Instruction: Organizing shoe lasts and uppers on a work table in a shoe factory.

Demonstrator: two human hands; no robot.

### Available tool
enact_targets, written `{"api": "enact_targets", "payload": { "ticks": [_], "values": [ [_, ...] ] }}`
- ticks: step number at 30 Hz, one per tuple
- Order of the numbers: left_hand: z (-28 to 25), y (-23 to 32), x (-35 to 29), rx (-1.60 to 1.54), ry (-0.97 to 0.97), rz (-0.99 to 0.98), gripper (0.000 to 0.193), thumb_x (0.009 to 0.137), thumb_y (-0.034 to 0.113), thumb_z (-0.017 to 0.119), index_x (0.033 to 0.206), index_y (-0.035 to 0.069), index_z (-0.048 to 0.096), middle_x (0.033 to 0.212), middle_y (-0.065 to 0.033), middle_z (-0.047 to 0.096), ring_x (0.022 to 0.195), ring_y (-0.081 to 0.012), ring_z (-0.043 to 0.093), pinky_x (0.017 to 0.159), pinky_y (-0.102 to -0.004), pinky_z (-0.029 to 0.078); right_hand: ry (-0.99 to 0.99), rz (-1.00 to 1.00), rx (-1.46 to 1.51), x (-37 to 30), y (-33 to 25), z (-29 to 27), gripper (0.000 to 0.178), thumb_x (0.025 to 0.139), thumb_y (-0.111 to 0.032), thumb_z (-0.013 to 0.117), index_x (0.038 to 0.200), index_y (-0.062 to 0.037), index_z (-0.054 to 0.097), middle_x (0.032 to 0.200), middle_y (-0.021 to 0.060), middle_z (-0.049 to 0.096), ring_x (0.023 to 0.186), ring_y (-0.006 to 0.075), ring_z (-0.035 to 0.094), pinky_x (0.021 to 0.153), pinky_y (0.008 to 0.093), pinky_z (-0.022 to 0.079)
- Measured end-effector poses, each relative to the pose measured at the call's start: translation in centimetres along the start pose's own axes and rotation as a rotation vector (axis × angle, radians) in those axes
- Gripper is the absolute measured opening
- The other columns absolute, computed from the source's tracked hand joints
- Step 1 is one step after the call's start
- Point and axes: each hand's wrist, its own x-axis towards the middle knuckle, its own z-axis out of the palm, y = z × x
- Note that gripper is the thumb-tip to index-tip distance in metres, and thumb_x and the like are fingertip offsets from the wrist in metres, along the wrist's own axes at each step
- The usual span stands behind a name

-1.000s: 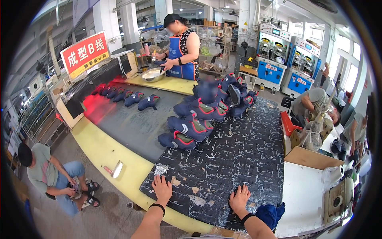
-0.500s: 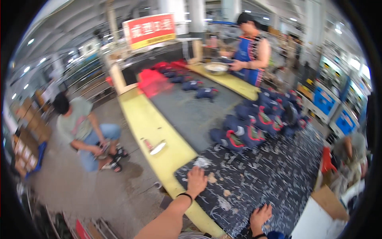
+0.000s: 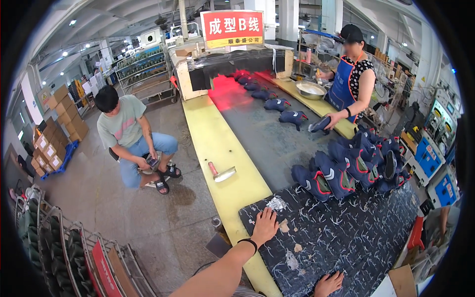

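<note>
My left hand (image 3: 266, 226) lies flat, fingers apart, on a black board with a white squiggle pattern (image 3: 356, 232). It holds nothing and rests near a crumpled silvery scrap (image 3: 276, 203). My right hand (image 3: 328, 285) rests on the same board at the lower edge of the view, fingers stretched out and nothing in them. Beyond my hands, a pile of navy shoe uppers with red trim (image 3: 341, 168) covers the far side of the board. Several more navy uppers (image 3: 293, 117) sit in a row on the grey conveyor belt (image 3: 257, 141).
Yellow ledges (image 3: 213, 143) flank the belt; a red-handled tool with a pale blade (image 3: 221, 172) lies on the left one. A co-worker in a blue apron (image 3: 341, 81) holds a dark shoe piece (image 3: 319, 124) beside a metal bowl (image 3: 310, 90). Another person (image 3: 129, 133) sits at left.
My view has swung left and steadied, so the scene sits further right. The co-worker's arm now reaches out over the belt with the shoe piece. My hands stay on the board.
</note>
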Motion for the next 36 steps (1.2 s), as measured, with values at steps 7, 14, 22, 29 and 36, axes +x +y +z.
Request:
{"api": "enact_targets", "payload": {
  "ticks": [7, 14, 22, 29, 36],
  "values": [
    [0.3, -0.4, 0.5, 0.015, -0.027, -0.006, 0.043, 0.084, 0.029, 0.052, 0.115, 0.000, 0.052, 0.127, -0.0218, 0.046, 0.123, -0.0342, 0.038, 0.098, -0.0473, 0.028, -0.102, 0.123, 0.165, 0.1, -0.1, 2.1, 0.047, 0.081, -0.017, 0.055, 0.121, 0.0044, 0.045, 0.130, 0.0252, 0.040, 0.123, 0.0395, 0.035, 0.101, 0.0489, 0.024],
    [1.1, -0.2, 0.2, 0.016, -0.027, 0.050, 0.046, 0.085, 0.028, 0.052, 0.119, -0.002, 0.051, 0.128, -0.0231, 0.045, 0.125, -0.0351, 0.037, 0.100, -0.0477, 0.026, -0.106, 0.138, 0.167, 0.0, 0.5, 1.7, 0.048, 0.081, -0.019, 0.055, 0.120, 0.0065, 0.045, 0.129, 0.0271, 0.041, 0.124, 0.0399, 0.034, 0.103, 0.0500, 0.023],
    [0.8, -0.4, 0.0, 0.012, -0.022, 0.048, 0.043, 0.084, 0.026, 0.054, 0.117, -0.002, 0.052, 0.128, -0.0229, 0.046, 0.124, -0.0353, 0.038, 0.100, -0.0479, 0.026, -0.127, 0.148, 0.210, 0.0, 0.0, 0.7, 0.048, 0.080, -0.018, 0.054, 0.121, 0.0068, 0.045, 0.129, 0.0274, 0.041, 0.124, 0.0401, 0.034, 0.102, 0.0498, 0.023],
    [1.1, -0.4, 0.1, 0.004, 0.012, 0.075, 0.041, 0.083, 0.023, 0.056, 0.114, -0.003, 0.052, 0.125, -0.0229, 0.045, 0.122, -0.0365, 0.037, 0.098, -0.0485, 0.028, -0.097, 0.134, 0.259, 0.1, 0.2, 0.8, 0.048, 0.080, -0.019, 0.055, 0.119, 0.0077, 0.044, 0.128, 0.0296, 0.040, 0.124, 0.0421, 0.033, 0.102, 0.0521, 0.022],
    [1.3, -0.6, -0.1, -0.009, 0.020, 0.081, 0.042, 0.082, 0.023, 0.056, 0.115, -0.003, 0.052, 0.125, -0.0230, 0.046, 0.122, -0.0366, 0.038, 0.098, -0.0482, 0.028, -0.080, 0.122, 0.244, 0.0, 0.2, 0.7, 0.048, 0.079, -0.020, 0.055, 0.118, 0.0061, 0.044, 0.128, 0.0296, 0.041, 0.123, 0.0416, 0.034, 0.102, 0.0517, 0.022]
  ]
}}
